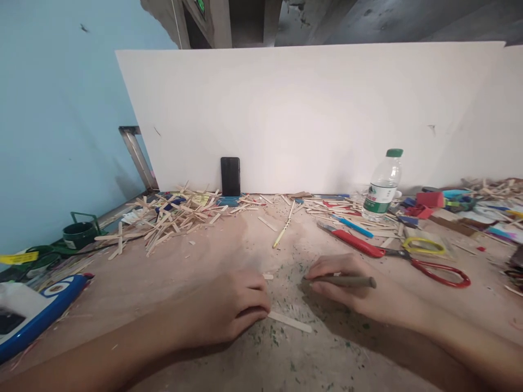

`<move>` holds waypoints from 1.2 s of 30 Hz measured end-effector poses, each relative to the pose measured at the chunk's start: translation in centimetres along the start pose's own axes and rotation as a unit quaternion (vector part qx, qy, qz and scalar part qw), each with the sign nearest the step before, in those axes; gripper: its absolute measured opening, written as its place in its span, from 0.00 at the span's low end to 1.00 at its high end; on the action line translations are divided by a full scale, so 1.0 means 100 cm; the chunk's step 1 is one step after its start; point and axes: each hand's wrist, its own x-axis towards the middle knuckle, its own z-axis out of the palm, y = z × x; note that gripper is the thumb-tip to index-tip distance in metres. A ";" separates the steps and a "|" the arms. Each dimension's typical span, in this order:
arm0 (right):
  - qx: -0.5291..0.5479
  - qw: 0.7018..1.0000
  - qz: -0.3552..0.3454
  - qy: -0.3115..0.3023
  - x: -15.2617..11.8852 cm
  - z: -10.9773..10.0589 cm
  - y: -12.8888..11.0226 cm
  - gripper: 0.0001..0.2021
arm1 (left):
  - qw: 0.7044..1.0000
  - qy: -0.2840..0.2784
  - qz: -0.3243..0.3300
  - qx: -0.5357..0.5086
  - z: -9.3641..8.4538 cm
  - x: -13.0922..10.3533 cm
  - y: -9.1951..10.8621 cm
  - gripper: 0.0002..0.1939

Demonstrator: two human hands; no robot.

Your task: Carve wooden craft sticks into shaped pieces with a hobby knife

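My left hand rests on the table with its fingers curled and pressed together. One end of a flat wooden craft stick is at its thumb and fingertips, and the rest slants right along the table. Just beyond the fingers shows a short piece of another craft stick. To the right, my right hand is closed round a brown pen-like tool; its blunt end points right and its tip is hidden by the fingers. Green specks lie on the table between the hands.
Loose craft sticks pile up at the back left, beside an upright black phone. A bottle, a red utility knife and red-handled scissors lie or stand right. A yellow stick lies mid-table. A white board closes the back.
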 end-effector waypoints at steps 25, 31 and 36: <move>0.076 0.995 -0.072 -0.002 -0.003 0.009 -0.006 0.19 | 0.997 0.007 0.053 0.049 0.007 0.002 0.002 0.13; 0.082 0.995 -0.061 0.011 -0.005 0.012 -0.007 0.16 | 0.996 0.002 0.059 0.064 0.007 0.000 0.000 0.16; 0.111 0.992 -0.051 0.003 -0.005 0.015 -0.007 0.13 | 0.995 -0.002 0.065 0.080 0.007 0.001 0.002 0.15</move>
